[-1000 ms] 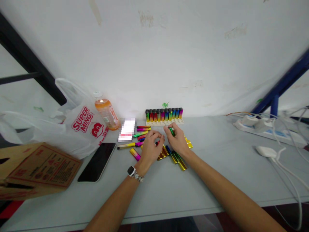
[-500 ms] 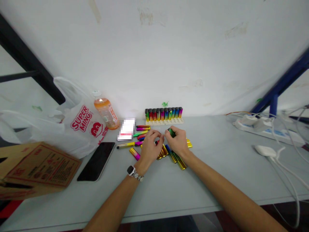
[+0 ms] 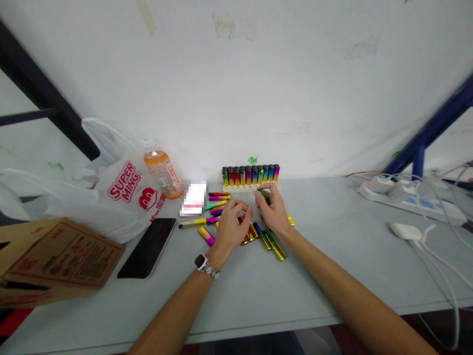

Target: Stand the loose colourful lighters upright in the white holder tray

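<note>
Green and shiny in the head view, a lighter (image 3: 263, 195) is pinched by the right hand (image 3: 272, 208), just in front of the white rack (image 3: 236, 188), where upright lighters (image 3: 249, 176) are held. Farther forward of the rack, the left hand (image 3: 234, 222) is curled among loose lighters (image 3: 253, 232); whether anything is gripped there cannot be told.

Single head-worn view, forward and down at table (image 3: 354, 227)

We note glossy, metallic-looking lighters (image 3: 249, 176) far; smooth matt tabletop (image 3: 351, 231); at left, matt cardboard box (image 3: 62, 261), thin plastic bag (image 3: 99, 209).
</note>
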Tool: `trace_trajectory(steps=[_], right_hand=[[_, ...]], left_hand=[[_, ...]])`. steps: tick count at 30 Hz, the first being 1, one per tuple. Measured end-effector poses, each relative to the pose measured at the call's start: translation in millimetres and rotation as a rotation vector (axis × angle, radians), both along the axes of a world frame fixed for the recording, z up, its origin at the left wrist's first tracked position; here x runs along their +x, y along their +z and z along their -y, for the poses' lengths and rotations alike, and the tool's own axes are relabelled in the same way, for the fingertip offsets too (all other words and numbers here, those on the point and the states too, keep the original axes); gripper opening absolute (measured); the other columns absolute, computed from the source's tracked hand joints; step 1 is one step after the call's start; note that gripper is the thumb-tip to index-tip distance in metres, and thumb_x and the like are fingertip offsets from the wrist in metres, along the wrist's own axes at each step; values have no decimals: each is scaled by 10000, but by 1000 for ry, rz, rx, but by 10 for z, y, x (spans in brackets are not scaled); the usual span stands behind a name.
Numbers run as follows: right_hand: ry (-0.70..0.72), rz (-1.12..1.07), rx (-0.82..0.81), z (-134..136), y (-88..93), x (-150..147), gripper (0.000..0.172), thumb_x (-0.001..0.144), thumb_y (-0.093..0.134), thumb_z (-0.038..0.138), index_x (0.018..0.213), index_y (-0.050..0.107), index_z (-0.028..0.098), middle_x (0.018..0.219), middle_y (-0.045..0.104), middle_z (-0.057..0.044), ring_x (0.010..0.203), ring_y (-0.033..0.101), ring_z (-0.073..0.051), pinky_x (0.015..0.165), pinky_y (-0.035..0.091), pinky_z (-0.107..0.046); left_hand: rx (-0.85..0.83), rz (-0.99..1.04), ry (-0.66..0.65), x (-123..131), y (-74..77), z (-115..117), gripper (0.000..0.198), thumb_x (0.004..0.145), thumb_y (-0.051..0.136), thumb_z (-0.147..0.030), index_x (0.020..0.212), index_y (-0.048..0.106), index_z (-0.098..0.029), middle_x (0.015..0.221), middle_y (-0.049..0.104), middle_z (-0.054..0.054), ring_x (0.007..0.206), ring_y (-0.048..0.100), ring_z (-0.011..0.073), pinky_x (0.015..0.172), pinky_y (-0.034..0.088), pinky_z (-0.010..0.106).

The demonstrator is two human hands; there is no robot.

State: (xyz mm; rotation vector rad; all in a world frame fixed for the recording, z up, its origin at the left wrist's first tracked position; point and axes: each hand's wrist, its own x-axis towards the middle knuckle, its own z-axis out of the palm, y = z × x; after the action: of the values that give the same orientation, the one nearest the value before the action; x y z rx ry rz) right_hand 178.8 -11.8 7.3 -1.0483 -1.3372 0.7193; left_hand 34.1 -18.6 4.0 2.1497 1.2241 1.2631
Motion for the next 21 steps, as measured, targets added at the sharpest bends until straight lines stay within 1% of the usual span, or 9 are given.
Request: trace_trajectory(steps=[2,4,5,6,8,9,12,16,21], right_hand=[[5,31,38,-100,25,118,215,909,570,408,1020,553,224,718,597,35,651,562,-136,650,455,-264],[-63,128,105,-231,69,272,199,863,631,393,934,617,208,896,661,-25,811,603,-158,754,476,-290],[-112,182,123,-305,94,356,208,832,663,391,920,652,202,963,665,-41,821,594,-161,758,477,-295],[-157,225,125,-384,118,440,217,811,680,388,914,676,196,957,669,-43,765,574,-152,735,474,-297],[-168,268,72,-545,159,597,224,796,679,370,923,696,186,838,668,-22,655,540,-138,677,462,-292],[-169,294,46,-624,174,666,230,784,683,364,923,701,182,793,662,-15,628,532,-137,650,454,-289],[-176,375,35,-826,206,813,218,766,675,326,923,694,175,771,669,-14,616,549,-143,625,447,-285],[-146,457,55,-1000,237,872,155,765,655,271,879,682,169,732,670,-13,627,582,-149,632,454,-279],[-101,532,58,-1112,267,858,126,749,655,202,864,684,161,774,709,-23,650,611,-143,667,480,-271]], left_hand=[[-15,-14,-1,7,2,10,202,922,561,-232,732,618,-194,899,627,48,922,601,196,871,475,344],[-20,-25,-11,16,1,22,200,924,562,-240,740,624,-196,907,628,48,930,602,199,876,470,351],[-18,-25,-20,21,-1,27,196,926,562,-242,747,627,-196,908,628,46,930,602,198,877,469,353],[-12,-23,-29,25,-2,32,194,927,561,-243,752,628,-197,907,627,46,928,602,197,877,469,353],[-2,-17,-41,31,-5,37,194,928,560,-246,752,625,-197,906,624,45,924,602,195,876,471,353],[1,-15,-42,33,-7,38,195,928,561,-248,751,624,-197,908,624,46,922,602,195,873,472,353],[-1,-18,-41,35,-15,30,200,930,560,-256,749,623,-198,908,622,47,916,601,195,864,473,357],[-7,-31,-46,38,-21,23,200,934,555,-263,759,628,-200,914,623,47,922,602,200,872,472,365],[-21,-37,-59,51,-32,28,202,934,549,-265,757,619,-199,917,623,50,929,601,205,887,469,375]])
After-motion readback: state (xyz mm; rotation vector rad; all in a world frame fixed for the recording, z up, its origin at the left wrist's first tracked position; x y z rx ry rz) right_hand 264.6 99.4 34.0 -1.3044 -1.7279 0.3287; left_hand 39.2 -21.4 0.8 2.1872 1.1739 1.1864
